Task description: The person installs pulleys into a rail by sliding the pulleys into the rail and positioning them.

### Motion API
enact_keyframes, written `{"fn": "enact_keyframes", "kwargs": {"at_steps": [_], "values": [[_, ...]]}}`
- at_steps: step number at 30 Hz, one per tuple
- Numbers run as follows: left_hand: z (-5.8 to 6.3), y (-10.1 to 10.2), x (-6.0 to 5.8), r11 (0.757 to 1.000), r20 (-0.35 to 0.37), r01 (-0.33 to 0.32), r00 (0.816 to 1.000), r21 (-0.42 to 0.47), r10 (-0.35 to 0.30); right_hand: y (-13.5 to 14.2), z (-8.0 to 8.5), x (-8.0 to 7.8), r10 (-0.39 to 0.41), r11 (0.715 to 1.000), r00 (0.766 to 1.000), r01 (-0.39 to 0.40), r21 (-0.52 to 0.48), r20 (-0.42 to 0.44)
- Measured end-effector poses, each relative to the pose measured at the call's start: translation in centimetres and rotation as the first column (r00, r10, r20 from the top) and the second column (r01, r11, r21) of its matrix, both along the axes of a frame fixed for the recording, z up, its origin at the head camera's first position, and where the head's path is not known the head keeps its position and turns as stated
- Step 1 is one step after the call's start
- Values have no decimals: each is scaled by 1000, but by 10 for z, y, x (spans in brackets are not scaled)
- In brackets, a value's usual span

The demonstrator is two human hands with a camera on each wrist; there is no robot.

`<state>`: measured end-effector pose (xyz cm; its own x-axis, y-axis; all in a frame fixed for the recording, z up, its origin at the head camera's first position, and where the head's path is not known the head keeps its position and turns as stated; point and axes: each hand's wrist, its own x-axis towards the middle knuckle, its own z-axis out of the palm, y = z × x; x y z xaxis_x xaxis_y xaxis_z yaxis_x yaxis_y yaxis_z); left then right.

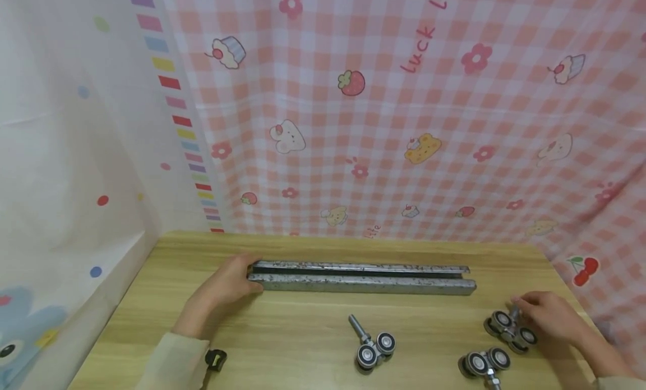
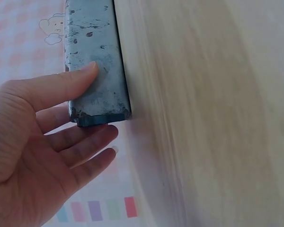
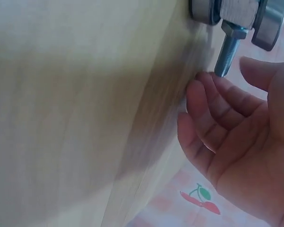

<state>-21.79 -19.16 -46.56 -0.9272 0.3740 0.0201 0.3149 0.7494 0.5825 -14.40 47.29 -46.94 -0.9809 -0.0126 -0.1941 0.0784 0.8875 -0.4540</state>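
Note:
A scuffed steel channel track (image 1: 363,283) lies lengthwise across the back of the table, its slot facing up. My left hand (image 1: 234,278) holds its left end. In the left wrist view, the thumb lies on the track's outer face (image 2: 97,47) and the other fingers reach behind and past the end. At the right, a roller trolley (image 1: 511,329) stands on its wheels, its threaded bolt (image 3: 227,54) pointing toward my right hand (image 1: 552,314). The right fingers are loosely bent around the bolt's tip, with a gap showing between thumb and bolt.
A second trolley (image 1: 485,363) sits just in front, its bolt toward the near edge. Another trolley (image 1: 374,348) lies mid-table with its bolt pointing back left. A watch-like black item (image 1: 216,359) is beside the left sleeve. Checked cloth (image 1: 383,199) hangs behind the wooden table (image 1: 282,345).

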Motion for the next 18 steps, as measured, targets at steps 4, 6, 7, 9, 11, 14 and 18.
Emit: {"fn": "enact_keyframes", "kwargs": {"at_steps": [4,6,7,9,11,14,18], "values": [[1,0,0,1000,12,-3,1000,17,3,2,0,-3,-31,994,995,41,-105,91],[2,-1,0,1000,15,-2,1000,25,2,1,0,-3,-41,989,993,57,-140,114],[1,-1,1,1000,19,-1,1000,29,1,1,1,-3,-43,987,992,60,-148,117],[1,0,1,1000,22,-4,1000,31,3,0,1,-3,-40,986,993,57,-154,114],[1,0,1,1000,26,-8,1000,28,7,-1,1,-4,-42,986,993,59,-154,109],[1,0,0,999,32,-19,999,26,18,-2,1,-5,-45,987,994,60,-147,103],[1,0,0,999,41,-28,999,25,27,-2,0,-6,-46,985,993,63,-161,108]]}}
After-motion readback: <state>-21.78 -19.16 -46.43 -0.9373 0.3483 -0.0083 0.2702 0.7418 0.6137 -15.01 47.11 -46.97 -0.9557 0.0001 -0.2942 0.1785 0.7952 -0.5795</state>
